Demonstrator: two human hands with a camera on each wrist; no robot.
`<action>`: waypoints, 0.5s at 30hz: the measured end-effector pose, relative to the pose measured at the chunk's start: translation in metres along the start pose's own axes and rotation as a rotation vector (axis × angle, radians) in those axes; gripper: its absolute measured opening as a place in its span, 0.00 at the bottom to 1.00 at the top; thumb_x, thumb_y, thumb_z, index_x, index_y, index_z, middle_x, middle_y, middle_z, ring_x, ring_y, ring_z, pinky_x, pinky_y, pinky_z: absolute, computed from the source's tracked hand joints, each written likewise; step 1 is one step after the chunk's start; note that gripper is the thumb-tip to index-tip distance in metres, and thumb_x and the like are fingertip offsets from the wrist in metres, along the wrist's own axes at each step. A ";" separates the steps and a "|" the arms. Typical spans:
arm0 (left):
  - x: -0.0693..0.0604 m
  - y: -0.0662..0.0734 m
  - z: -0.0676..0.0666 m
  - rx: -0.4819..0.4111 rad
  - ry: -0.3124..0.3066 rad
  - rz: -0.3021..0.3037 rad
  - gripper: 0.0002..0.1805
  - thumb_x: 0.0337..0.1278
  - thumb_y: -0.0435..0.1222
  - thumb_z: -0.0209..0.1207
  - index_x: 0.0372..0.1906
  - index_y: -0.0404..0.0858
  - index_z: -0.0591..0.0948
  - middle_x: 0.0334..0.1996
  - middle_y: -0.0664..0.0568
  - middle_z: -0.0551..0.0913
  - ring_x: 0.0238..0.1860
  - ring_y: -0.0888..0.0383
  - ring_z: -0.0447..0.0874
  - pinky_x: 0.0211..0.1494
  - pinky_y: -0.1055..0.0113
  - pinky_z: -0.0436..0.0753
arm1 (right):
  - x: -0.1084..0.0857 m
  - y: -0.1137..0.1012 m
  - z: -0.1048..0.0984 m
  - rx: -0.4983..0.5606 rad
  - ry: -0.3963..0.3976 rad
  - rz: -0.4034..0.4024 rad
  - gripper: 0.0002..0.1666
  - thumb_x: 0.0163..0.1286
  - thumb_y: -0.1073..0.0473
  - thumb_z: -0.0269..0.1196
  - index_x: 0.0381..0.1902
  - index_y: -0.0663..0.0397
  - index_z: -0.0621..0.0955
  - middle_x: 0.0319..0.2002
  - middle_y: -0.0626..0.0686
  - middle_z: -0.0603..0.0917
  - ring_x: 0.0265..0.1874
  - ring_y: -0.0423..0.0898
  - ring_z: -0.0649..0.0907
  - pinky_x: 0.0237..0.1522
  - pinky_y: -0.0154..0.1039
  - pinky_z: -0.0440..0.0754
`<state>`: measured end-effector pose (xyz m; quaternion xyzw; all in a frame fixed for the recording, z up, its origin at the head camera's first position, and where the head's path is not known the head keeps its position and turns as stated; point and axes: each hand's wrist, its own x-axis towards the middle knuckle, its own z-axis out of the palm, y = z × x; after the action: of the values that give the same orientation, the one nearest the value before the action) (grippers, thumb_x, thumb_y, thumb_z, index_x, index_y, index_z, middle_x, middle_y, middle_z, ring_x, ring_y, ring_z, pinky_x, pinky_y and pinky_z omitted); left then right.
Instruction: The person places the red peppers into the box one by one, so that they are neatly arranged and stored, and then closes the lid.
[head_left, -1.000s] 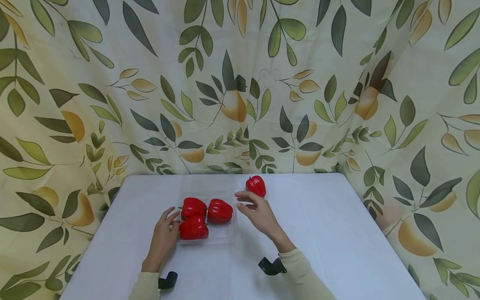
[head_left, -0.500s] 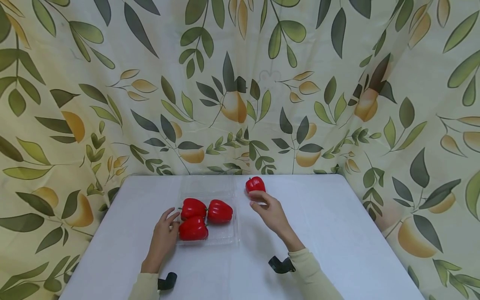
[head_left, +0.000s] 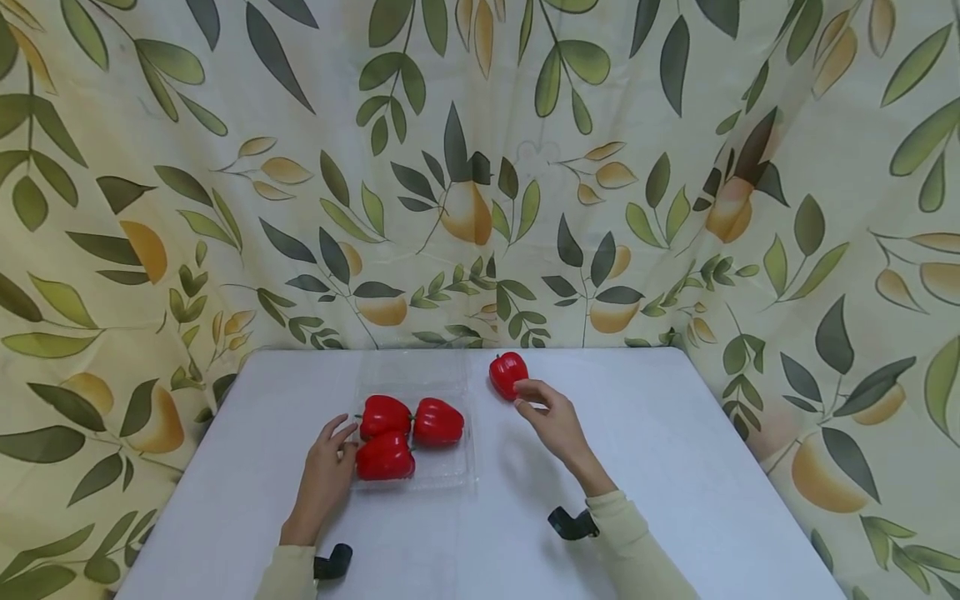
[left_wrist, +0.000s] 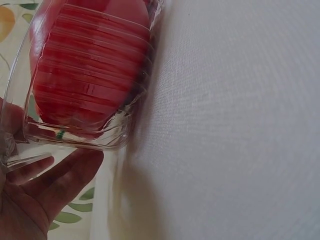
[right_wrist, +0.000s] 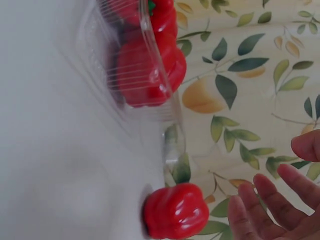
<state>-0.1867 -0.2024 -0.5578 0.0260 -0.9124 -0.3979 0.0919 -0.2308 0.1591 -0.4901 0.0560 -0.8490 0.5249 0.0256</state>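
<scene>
Three red bell peppers lie in a clear plastic clamshell box [head_left: 442, 482]: one at front left [head_left: 385, 457], one at back left [head_left: 384, 415] and one at right [head_left: 438, 422]. My left hand [head_left: 321, 475] is at the box's left side; in the left wrist view its relaxed fingers [left_wrist: 75, 172] touch the clear wall. A fourth red bell pepper [head_left: 507, 375] rests on the table at the back, right of the box. My right hand [head_left: 557, 421] is just right of this pepper, fingers loosely bent. In the right wrist view, its spread fingers [right_wrist: 272, 200] hold nothing.
The box's clear lid [head_left: 412, 367] lies folded back towards the table's far edge. A white cloth covers the table [head_left: 637, 450]. Behind it hangs a leaf-and-fruit patterned curtain [head_left: 480, 208].
My right hand has moved rightwards from the box's right side to the loose pepper's right side. My left hand and the boxed peppers stay in place.
</scene>
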 end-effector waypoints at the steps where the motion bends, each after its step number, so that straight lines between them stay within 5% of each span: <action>1: 0.000 0.000 0.000 -0.002 0.003 0.001 0.22 0.68 0.33 0.53 0.64 0.32 0.76 0.71 0.42 0.67 0.52 0.43 0.85 0.50 0.56 0.87 | 0.002 0.002 0.000 0.001 0.001 0.006 0.22 0.68 0.57 0.63 0.60 0.51 0.78 0.60 0.53 0.79 0.60 0.53 0.79 0.58 0.50 0.83; 15: 0.001 -0.001 0.000 0.005 0.026 0.012 0.21 0.67 0.33 0.53 0.62 0.32 0.77 0.70 0.41 0.68 0.53 0.43 0.85 0.50 0.55 0.87 | 0.023 0.022 -0.003 -0.017 0.038 0.016 0.23 0.69 0.58 0.62 0.60 0.56 0.77 0.61 0.55 0.79 0.58 0.55 0.79 0.57 0.51 0.83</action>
<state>-0.1877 -0.2029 -0.5582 0.0259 -0.9124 -0.3945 0.1063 -0.2567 0.1695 -0.5060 0.0390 -0.8531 0.5189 0.0378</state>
